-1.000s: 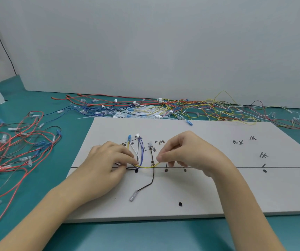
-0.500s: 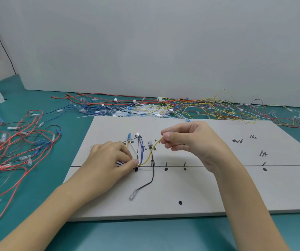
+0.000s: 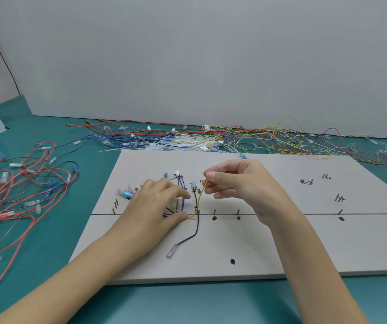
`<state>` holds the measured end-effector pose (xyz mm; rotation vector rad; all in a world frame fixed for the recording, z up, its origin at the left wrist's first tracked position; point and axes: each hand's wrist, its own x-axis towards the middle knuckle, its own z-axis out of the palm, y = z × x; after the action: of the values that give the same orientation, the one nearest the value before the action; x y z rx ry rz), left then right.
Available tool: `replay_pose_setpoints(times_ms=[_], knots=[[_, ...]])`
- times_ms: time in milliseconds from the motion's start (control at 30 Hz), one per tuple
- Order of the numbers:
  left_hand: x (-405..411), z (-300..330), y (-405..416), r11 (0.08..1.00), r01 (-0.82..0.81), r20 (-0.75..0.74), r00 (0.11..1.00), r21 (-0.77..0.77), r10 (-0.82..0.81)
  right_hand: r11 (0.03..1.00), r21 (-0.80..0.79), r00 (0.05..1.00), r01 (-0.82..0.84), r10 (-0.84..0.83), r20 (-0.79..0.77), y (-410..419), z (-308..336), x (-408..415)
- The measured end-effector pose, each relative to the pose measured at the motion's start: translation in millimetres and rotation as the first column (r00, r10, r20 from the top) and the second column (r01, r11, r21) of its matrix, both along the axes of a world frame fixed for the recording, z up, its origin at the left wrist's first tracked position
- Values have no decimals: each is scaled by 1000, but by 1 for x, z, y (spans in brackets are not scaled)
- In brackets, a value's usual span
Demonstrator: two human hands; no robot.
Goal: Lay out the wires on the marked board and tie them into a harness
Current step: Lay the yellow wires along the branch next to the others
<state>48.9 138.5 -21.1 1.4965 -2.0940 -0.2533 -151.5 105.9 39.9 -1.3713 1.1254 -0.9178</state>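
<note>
Head view: routing step, left hand point(image 3: 162, 206) presses wires onto the board point(image 3: 281, 242), right hand point(image 3: 239, 183) pinches the yellow wire point(image 3: 200, 197), which next needs seating along the board's line.

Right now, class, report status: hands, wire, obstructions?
Left hand presses wire ends onto marked board. Right hand pinches yellow wire, lifted. Black wire crosses its path.
</note>
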Motion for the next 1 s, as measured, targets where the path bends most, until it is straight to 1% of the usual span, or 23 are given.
replay_pose_setpoints(times_ms=[233,333,467,633,867,1000], knots=[[-6,7,-8,990,140,120,983,3,-139,997,-24,997,68,-67,39,1,-3,7],[-10,7,-11,990,141,151,979,-28,-136,995,-24,994,96,-94,60,1,-4,11],[-12,1,-9,990,112,101,990,-86,-103,994,-21,992,110,-109,64,0,-5,11],[-9,2,-6,978,156,113,984,-142,-140,992,-22,991,123,-121,55,-2,-8,12],[-11,4,-5,944,224,230,958,-241,-169,988,-49,990,143,-144,-8,-6,-14,13],[-13,3,-6,936,229,223,960,-267,-171,988,-67,990,143,-143,-2,-7,-16,15]])
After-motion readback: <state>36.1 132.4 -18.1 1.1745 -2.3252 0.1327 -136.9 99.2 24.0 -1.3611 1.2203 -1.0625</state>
